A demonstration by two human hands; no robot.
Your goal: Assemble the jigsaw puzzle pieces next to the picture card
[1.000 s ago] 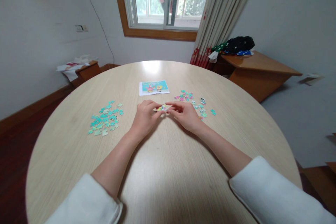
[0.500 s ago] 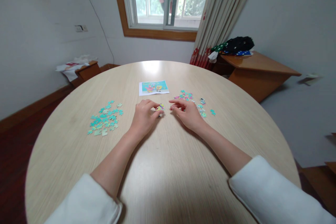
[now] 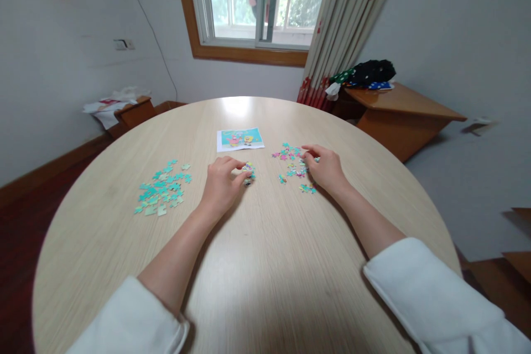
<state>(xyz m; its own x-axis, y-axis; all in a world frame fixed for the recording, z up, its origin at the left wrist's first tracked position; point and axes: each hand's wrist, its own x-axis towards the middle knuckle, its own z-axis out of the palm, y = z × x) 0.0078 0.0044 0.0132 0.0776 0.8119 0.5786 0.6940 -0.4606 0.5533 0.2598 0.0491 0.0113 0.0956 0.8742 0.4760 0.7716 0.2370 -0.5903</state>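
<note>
My left hand [image 3: 223, 181] rests near the middle of the table, thumb and index finger closed round the edge of a small joined cluster of puzzle pieces [image 3: 249, 167]. Yellow, purple and teal show on that cluster; part of it is hidden by the fingers. My right hand [image 3: 325, 166] is over the right edge of a loose pile of pink and teal puzzle pieces [image 3: 290, 154]. Its thumb and index finger are a little apart, and some pieces lie hidden beneath it. A reference picture [image 3: 240, 139] with a pink and a yellow cartoon figure lies beyond my hands.
A second heap of puzzle pieces [image 3: 160, 191], mostly teal and pale green, is spread on the left of the round wooden table [image 3: 265, 287]. Behind the table are a window [image 3: 261, 5] and a curtain [image 3: 332, 27]. A wooden desk [image 3: 402, 105] with cloth on it stands at right.
My right hand has moved right, away from the joined cluster and onto the pile, uncovering pieces there. My left hand stays at the cluster. The view has shifted slightly.
</note>
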